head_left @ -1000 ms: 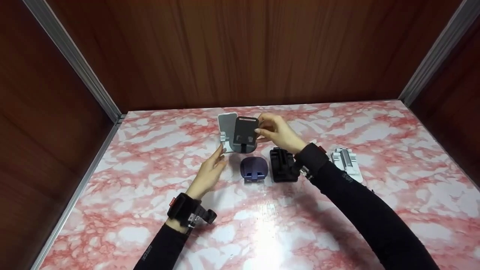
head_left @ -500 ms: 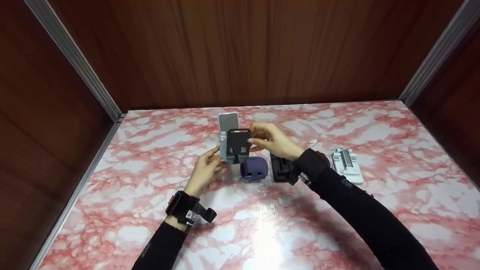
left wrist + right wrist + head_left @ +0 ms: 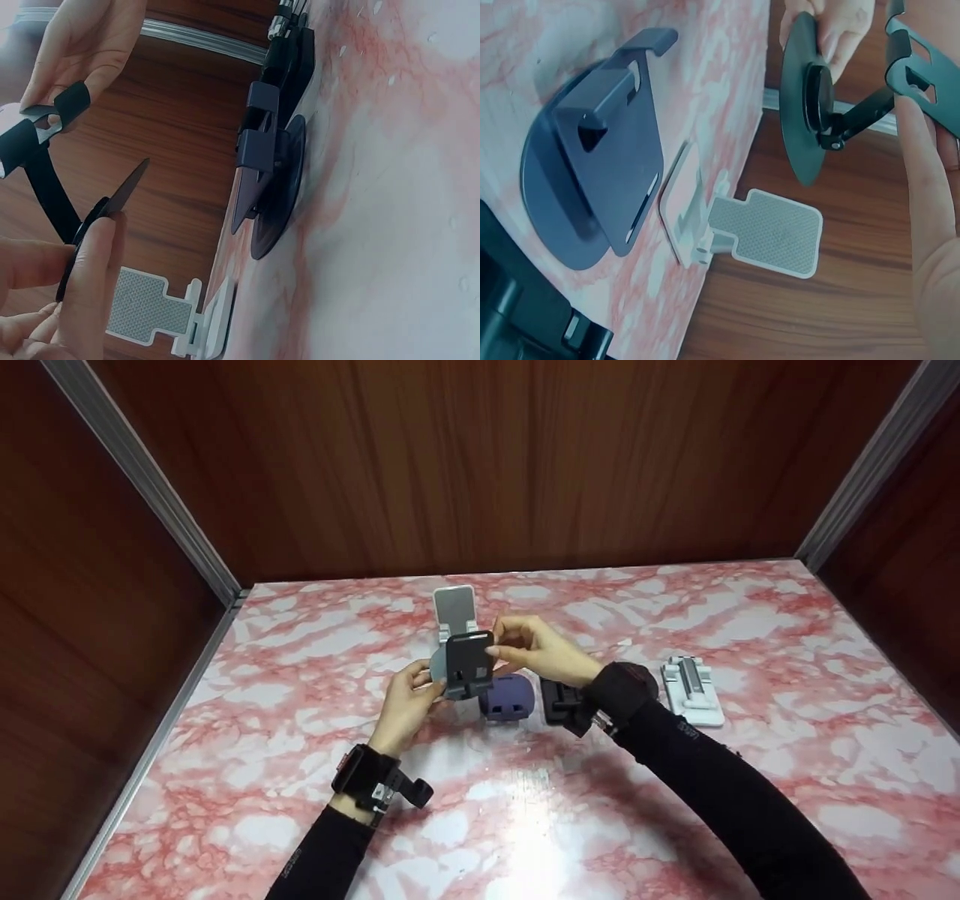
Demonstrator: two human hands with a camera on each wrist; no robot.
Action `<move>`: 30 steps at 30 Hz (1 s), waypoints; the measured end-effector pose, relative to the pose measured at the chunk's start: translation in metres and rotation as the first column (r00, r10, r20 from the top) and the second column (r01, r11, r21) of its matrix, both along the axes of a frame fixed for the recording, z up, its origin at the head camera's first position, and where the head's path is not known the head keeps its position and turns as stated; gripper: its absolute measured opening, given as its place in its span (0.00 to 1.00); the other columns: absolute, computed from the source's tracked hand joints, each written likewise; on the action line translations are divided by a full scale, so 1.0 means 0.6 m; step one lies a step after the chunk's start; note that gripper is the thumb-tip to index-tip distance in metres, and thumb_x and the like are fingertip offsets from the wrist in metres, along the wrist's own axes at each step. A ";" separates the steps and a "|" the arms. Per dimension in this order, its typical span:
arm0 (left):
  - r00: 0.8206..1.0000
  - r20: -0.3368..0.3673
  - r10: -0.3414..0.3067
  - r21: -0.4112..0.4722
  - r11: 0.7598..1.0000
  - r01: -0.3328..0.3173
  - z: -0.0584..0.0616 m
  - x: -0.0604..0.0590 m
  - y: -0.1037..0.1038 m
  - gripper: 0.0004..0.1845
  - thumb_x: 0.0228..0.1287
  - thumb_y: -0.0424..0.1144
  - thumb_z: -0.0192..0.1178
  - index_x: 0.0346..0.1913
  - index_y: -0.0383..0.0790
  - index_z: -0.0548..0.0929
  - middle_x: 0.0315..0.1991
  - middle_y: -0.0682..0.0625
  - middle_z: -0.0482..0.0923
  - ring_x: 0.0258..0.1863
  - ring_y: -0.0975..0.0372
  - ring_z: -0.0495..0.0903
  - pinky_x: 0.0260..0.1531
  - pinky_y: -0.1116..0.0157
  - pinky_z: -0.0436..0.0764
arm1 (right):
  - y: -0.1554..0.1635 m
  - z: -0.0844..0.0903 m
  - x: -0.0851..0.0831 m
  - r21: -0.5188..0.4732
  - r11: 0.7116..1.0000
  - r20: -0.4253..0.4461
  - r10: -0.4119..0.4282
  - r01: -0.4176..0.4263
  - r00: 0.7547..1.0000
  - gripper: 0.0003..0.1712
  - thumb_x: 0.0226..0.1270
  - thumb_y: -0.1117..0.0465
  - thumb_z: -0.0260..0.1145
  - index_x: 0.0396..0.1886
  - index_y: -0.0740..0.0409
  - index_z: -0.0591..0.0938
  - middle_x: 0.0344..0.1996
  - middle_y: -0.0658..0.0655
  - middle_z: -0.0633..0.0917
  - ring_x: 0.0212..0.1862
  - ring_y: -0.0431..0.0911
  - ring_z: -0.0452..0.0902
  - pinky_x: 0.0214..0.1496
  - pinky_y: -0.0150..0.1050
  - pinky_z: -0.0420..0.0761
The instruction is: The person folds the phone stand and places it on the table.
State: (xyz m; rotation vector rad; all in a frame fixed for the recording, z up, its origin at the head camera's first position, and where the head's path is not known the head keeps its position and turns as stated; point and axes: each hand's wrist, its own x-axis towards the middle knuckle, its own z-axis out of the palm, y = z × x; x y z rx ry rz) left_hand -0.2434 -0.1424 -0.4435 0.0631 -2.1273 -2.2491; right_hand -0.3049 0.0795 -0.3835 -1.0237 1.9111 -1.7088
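You hold the black phone stand (image 3: 469, 664) lifted above the desk (image 3: 525, 810), left hand (image 3: 405, 705) gripping its round base and right hand (image 3: 536, 649) pinching its backplate, so folding it likely calls for steady pressure at the hinge.

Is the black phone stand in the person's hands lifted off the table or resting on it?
Lifted: the black phone stand hangs above the table, left hand gripping its round base, right hand pinching its plate.

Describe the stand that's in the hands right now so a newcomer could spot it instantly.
Start at the pink marble table. Above the middle of the row of phone stands, both hands hold the dark grey stand. It alone is off the table, its round base pinched by the left hand.
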 end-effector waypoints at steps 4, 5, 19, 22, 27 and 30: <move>1.000 -0.021 0.004 -0.016 1.000 -0.005 0.003 0.002 0.000 0.16 0.67 0.21 0.54 0.56 0.24 0.75 0.48 0.30 0.83 0.30 0.65 0.86 0.35 0.61 0.89 | -0.001 0.002 0.002 -0.001 1.000 0.004 -0.013 0.013 1.000 0.04 0.72 0.71 0.57 0.35 0.64 0.75 0.31 0.51 0.84 0.37 0.42 0.85 0.43 0.44 0.89; 1.000 -0.029 0.004 -0.016 1.000 -0.004 0.004 0.003 0.001 0.16 0.67 0.21 0.55 0.57 0.24 0.75 0.48 0.30 0.83 0.30 0.65 0.86 0.35 0.61 0.89 | -0.001 0.003 0.003 0.000 1.000 0.004 -0.019 0.019 1.000 0.03 0.72 0.71 0.57 0.35 0.65 0.75 0.31 0.51 0.84 0.36 0.42 0.85 0.43 0.44 0.89; 0.986 -0.166 -0.009 -0.019 1.000 0.006 0.006 0.009 0.007 0.17 0.66 0.21 0.55 0.57 0.22 0.74 0.46 0.28 0.83 0.32 0.65 0.87 0.34 0.67 0.88 | 0.007 0.017 0.001 0.000 0.999 -0.015 -0.039 0.039 0.999 0.08 0.72 0.71 0.58 0.32 0.72 0.75 0.27 0.51 0.86 0.33 0.41 0.85 0.40 0.39 0.89; 0.983 -0.181 -0.011 -0.023 1.000 0.007 0.007 0.010 0.008 0.18 0.67 0.21 0.55 0.58 0.21 0.73 0.47 0.26 0.82 0.32 0.66 0.87 0.34 0.67 0.88 | 0.010 0.018 0.000 -0.001 1.000 0.004 -0.029 0.029 1.000 0.07 0.72 0.70 0.58 0.32 0.68 0.76 0.27 0.52 0.86 0.33 0.42 0.85 0.40 0.39 0.89; 0.979 -0.203 -0.019 -0.036 0.999 0.012 0.007 0.011 0.009 0.19 0.67 0.21 0.55 0.60 0.20 0.72 0.48 0.25 0.81 0.33 0.66 0.87 0.34 0.67 0.88 | 0.014 0.019 -0.003 0.012 1.000 0.025 -0.014 0.014 1.000 0.07 0.72 0.69 0.58 0.31 0.62 0.77 0.28 0.52 0.86 0.33 0.42 0.85 0.40 0.39 0.89; 0.978 -0.208 -0.020 -0.040 0.999 0.011 0.007 0.012 0.009 0.19 0.66 0.21 0.55 0.60 0.21 0.73 0.48 0.26 0.81 0.34 0.66 0.87 0.35 0.67 0.88 | 0.017 0.021 -0.004 0.023 1.000 0.027 -0.005 0.004 1.000 0.08 0.73 0.69 0.58 0.30 0.60 0.77 0.28 0.51 0.86 0.33 0.41 0.84 0.41 0.39 0.89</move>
